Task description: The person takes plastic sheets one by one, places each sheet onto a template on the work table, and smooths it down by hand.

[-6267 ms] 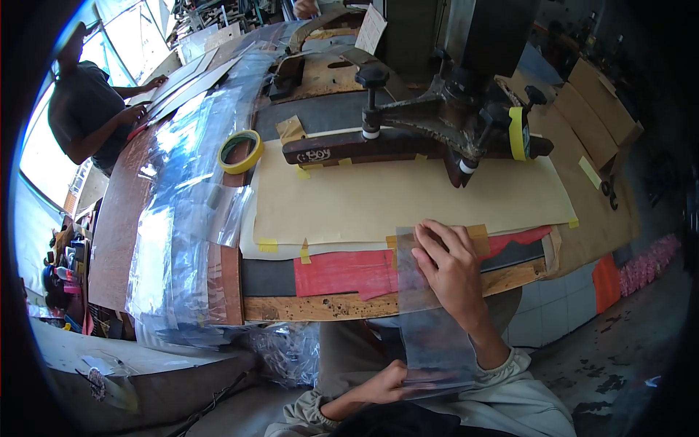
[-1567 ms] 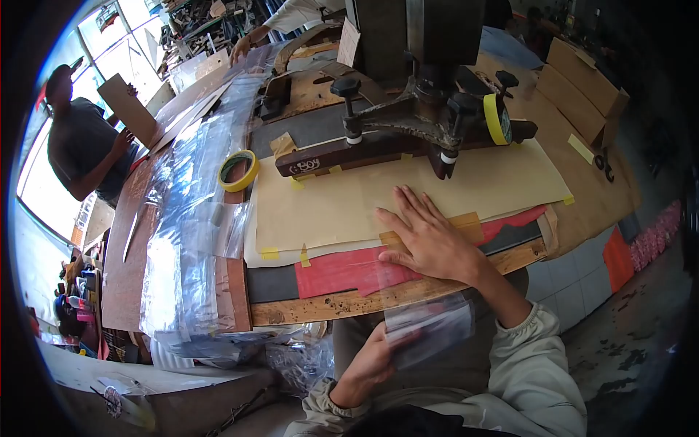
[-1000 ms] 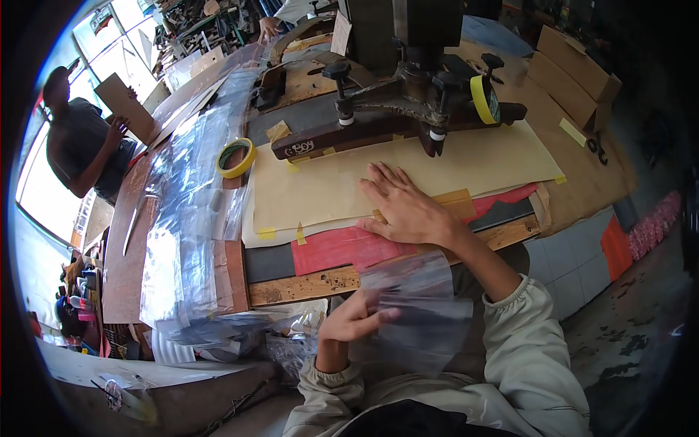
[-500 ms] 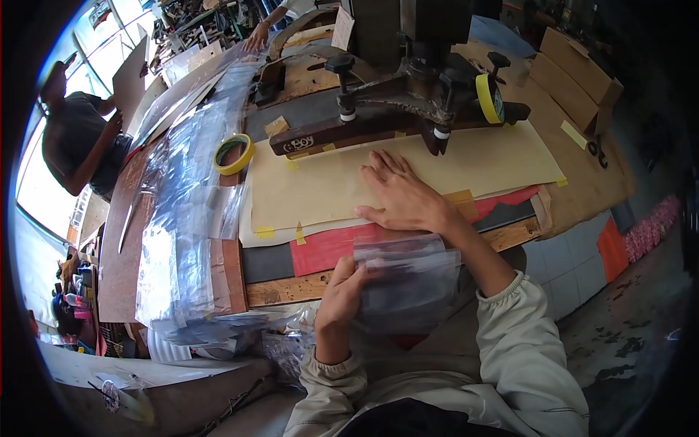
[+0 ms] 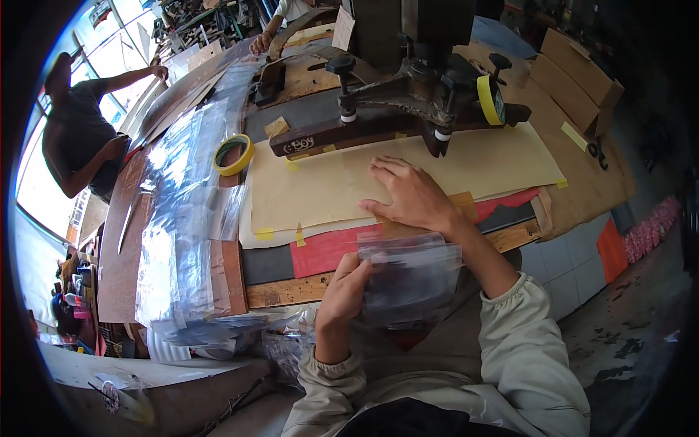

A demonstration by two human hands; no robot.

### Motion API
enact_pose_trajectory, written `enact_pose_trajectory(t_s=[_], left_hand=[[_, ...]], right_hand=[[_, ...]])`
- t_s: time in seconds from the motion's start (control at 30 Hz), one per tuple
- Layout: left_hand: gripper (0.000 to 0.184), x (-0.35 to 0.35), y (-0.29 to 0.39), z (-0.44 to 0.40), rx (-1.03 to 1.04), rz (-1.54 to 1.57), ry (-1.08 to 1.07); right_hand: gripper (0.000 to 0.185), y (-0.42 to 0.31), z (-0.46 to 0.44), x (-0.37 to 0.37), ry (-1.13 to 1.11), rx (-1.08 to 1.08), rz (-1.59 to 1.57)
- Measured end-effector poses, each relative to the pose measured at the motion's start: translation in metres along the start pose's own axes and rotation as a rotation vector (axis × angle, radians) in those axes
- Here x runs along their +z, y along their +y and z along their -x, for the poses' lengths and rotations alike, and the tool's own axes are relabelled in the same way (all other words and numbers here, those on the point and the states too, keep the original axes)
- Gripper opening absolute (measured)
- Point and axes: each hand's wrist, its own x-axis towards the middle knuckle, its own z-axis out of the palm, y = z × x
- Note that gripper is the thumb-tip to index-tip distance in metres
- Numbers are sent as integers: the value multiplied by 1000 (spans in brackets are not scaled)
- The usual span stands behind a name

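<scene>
My left hand (image 5: pixel 344 295) pinches the left edge of a clear plastic sheet (image 5: pixel 411 284), which hangs over the table's wooden front edge (image 5: pixel 284 293). Spread on a cream paper sheet (image 5: pixel 313 193), my right hand (image 5: pixel 411 193) lies with its fingers apart. Bits of yellow tape hold down the paper's edges. Red material (image 5: pixel 328 251) shows from under the paper, on a dark board. Behind the paper, a dark press bar (image 5: pixel 349 131) with white lettering rests across its rear part.
A yellow tape roll (image 5: pixel 233 155) sits left of the paper; another tape roll (image 5: pixel 491 100) hangs on the machine. Layered clear plastic (image 5: pixel 182 247) covers the table's left side. Scissors (image 5: pixel 598 155) and a cardboard box (image 5: pixel 575 80) are at right. A person (image 5: pixel 84 131) stands at far left.
My right hand has shifted slightly right and toward me on the paper. The plastic sheet's left edge has moved a little. The person at left has lowered a panel and stretched out an arm.
</scene>
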Motion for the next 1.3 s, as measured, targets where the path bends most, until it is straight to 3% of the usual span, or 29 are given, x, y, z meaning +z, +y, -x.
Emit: enact_pose_trajectory(t_s=[0.13, 0.27, 0.4, 0.5, 0.67, 0.77, 0.9, 1.03, 1.17, 1.3], left_hand=[[24, 4, 4, -2, 53, -4, 4], [23, 5, 15, -5, -225, 39, 52], [23, 3, 8, -2, -69, -70, 23], [23, 5, 7, -2, -54, 11, 21], [23, 8, 17, -3, -235, 225, 58], [22, 6, 13, -2, -263, 194, 54], [21, 5, 8, -3, 11, 29, -62], [21, 6, 5, -3, 13, 95, -48], [21, 4, 18, -4, -220, 190, -49], [22, 5, 6, -2, -5, 79, -61]], right_hand=[[63, 3, 0, 4, 20, -41, 20], [64, 3, -1, 5, 26, -50, 36], [63, 4, -3, 6, 30, -45, 29], [62, 4, -2, 7, 36, -49, 27], [62, 5, -3, 6, 33, -54, 26], [62, 4, -2, 2, 15, -48, 13], [62, 5, -3, -1, 18, -44, -20], [61, 6, -2, -1, 29, -59, -19], [60, 7, 0, 0, 28, -72, -31], [59, 7, 0, -1, 27, -54, -59]])
